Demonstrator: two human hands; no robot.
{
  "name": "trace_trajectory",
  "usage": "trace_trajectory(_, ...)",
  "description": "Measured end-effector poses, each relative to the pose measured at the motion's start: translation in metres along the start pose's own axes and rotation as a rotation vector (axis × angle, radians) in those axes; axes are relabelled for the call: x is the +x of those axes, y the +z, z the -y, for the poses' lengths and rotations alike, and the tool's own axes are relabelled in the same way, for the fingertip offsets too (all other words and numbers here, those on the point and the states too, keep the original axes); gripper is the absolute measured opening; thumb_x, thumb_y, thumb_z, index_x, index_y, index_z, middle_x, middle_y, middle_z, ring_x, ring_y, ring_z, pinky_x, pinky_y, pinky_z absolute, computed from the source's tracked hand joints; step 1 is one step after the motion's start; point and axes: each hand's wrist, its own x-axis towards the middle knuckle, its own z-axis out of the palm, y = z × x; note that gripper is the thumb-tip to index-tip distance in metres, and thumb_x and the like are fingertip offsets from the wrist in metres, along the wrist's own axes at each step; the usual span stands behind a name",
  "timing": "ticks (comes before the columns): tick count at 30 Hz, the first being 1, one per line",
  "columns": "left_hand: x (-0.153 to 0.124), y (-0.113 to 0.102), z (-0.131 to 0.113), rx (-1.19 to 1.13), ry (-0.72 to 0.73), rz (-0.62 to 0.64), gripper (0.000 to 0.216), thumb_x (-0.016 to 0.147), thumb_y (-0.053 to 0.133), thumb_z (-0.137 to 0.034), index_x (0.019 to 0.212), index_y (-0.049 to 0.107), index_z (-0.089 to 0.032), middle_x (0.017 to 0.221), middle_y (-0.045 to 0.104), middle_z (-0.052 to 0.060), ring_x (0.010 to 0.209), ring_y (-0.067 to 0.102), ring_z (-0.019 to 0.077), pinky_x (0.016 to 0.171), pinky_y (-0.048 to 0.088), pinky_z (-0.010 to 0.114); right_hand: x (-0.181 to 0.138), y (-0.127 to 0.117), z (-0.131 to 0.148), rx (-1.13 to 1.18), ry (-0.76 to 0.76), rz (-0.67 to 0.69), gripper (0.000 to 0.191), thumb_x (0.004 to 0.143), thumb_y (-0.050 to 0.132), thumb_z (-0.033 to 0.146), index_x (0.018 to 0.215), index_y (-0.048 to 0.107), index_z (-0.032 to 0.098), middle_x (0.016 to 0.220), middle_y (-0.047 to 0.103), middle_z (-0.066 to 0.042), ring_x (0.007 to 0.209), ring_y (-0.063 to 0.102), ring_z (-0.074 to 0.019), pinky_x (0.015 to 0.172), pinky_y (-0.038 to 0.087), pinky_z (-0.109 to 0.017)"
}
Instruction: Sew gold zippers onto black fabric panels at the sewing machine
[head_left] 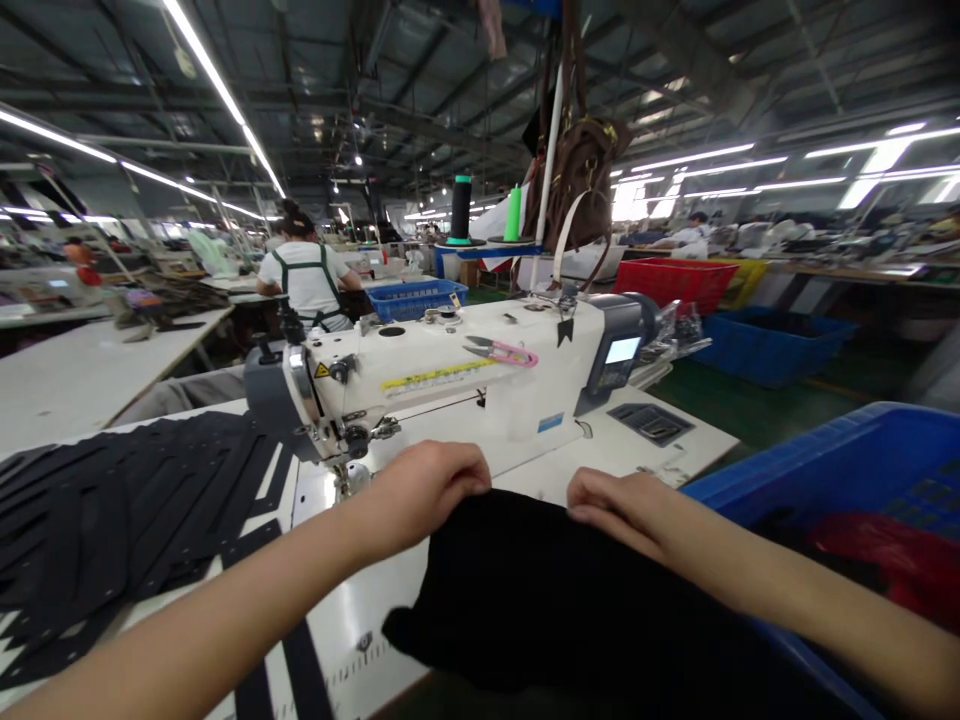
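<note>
Both my hands grip the top edge of a piece of black fabric (555,590), which hangs down in front of the sewing machine (465,370). My left hand (431,490) pinches its left corner, close to the needle area. At the other end of that edge, my right hand (619,505) is closed on the cloth. Between the two hands the edge runs fairly straight. The lower part of the fabric drops past the table's front edge and out of view. Pink-handled thread snips (514,352) rest on the machine's arm.
Dark cut pieces (112,520) cover the left of the white table (360,600). A blue crate (840,440) with red material stands at the right. Thread cones (461,210) and a brown bag (581,180) are behind the machine. Ahead, a person (307,265) sits facing away.
</note>
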Motion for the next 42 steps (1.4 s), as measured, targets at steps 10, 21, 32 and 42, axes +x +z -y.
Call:
trace_trajectory(10,-0.004,-0.010,-0.019,0.351,0.274,-0.551,0.018,0.086,0.048,-0.015,0.092,0.065,-0.019,0.096,0.062,0.005,0.089,0.054,0.0190,0.078,0.043,0.033,-0.009,-0.041,0.053,-0.647,-0.341,-0.515,0.028,0.087,0.037,0.038,0.089,0.060,0.024,0.074,0.062,-0.007,0.069,0.054,-0.0243,0.066,0.038,-0.038)
trace_trajectory(21,-0.089,0.042,0.067,0.571,0.083,-0.122,0.033,0.083,0.038,-0.008,0.110,0.057,-0.015,0.120,0.056,0.010,0.110,0.052,0.0216,0.095,0.041,0.042,0.020,0.104,0.051,-0.254,-0.482,-0.187,0.024,0.091,0.039,0.026,0.089,0.060,0.014,0.077,0.059,-0.009,0.073,0.055,-0.0211,0.067,0.041,-0.034)
trace_trajectory(32,-0.085,0.050,0.029,0.440,-0.257,-0.062,0.087,0.068,0.048,-0.071,0.130,0.038,-0.011,0.136,0.037,0.017,0.129,0.022,0.0364,0.103,0.007,0.061,0.087,0.091,-0.014,0.046,0.310,-0.161,0.041,0.085,0.040,0.050,0.076,0.060,0.016,0.072,0.064,-0.008,0.068,0.060,-0.0216,0.061,0.043,-0.030)
trace_trajectory(42,-0.077,0.055,0.036,0.480,-0.280,-0.079,0.090,0.057,0.061,-0.070,0.125,0.044,-0.013,0.132,0.043,0.018,0.125,0.031,0.0375,0.102,0.012,0.061,0.113,0.068,-0.005,-0.003,0.111,-0.307,0.013,0.080,0.048,0.027,0.070,0.050,0.020,0.070,0.058,-0.001,0.069,0.054,-0.0180,0.064,0.039,-0.027)
